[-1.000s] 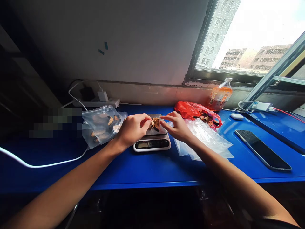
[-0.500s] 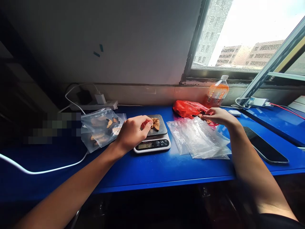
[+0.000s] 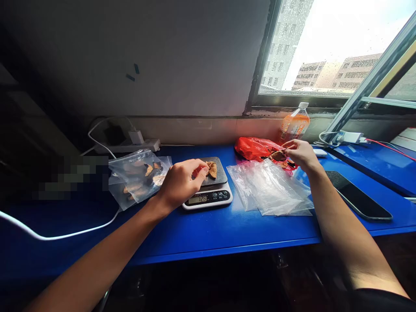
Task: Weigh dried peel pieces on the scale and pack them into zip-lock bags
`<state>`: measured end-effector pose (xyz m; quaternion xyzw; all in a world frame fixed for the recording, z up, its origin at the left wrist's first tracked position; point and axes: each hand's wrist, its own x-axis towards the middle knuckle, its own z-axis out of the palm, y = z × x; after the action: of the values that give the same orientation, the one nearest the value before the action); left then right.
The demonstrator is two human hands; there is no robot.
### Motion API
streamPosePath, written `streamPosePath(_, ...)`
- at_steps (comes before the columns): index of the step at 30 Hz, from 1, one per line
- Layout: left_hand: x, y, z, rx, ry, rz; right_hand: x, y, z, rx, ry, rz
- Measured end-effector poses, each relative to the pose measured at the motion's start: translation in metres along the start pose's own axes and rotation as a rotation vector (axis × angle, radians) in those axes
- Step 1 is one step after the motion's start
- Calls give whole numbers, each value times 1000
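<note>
A brown, wrinkled dried slice (image 3: 212, 170) lies on the plate of a small white digital scale (image 3: 208, 197), whose display is lit. My left hand (image 3: 183, 180) hovers over the scale's left side, thumb and forefinger closed at the edge of that slice. My right hand (image 3: 301, 154) is at the mouth of a red plastic bag (image 3: 251, 147), its fingertips pinched on another brown dried piece (image 3: 278, 155). More dried pieces show in the bag's opening. Clear plastic bags (image 3: 266, 188) lie flat in front of it.
Filled clear zip bags (image 3: 136, 173) of dried slices lie left of the scale. A power strip (image 3: 126, 145) and white cable (image 3: 81, 234) are on the left. An orange drink bottle (image 3: 295, 123) stands behind the red bag. A phone (image 3: 357, 195) lies at right on the blue table (image 3: 227, 238).
My right hand has shifted slightly right and up, and a dried piece now shows at its fingertips. My left hand stays by the slice on the scale.
</note>
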<state>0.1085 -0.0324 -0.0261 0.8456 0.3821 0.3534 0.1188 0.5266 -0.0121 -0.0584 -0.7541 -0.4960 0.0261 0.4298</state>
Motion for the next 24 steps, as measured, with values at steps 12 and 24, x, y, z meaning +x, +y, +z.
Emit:
streamPosePath(12, 0, 0, 0, 16, 16, 36, 2, 0, 14, 148, -133, 47)
streamPosePath(24, -2, 2, 0, 20, -2, 66, 7, 3, 29, -430, -258, -17)
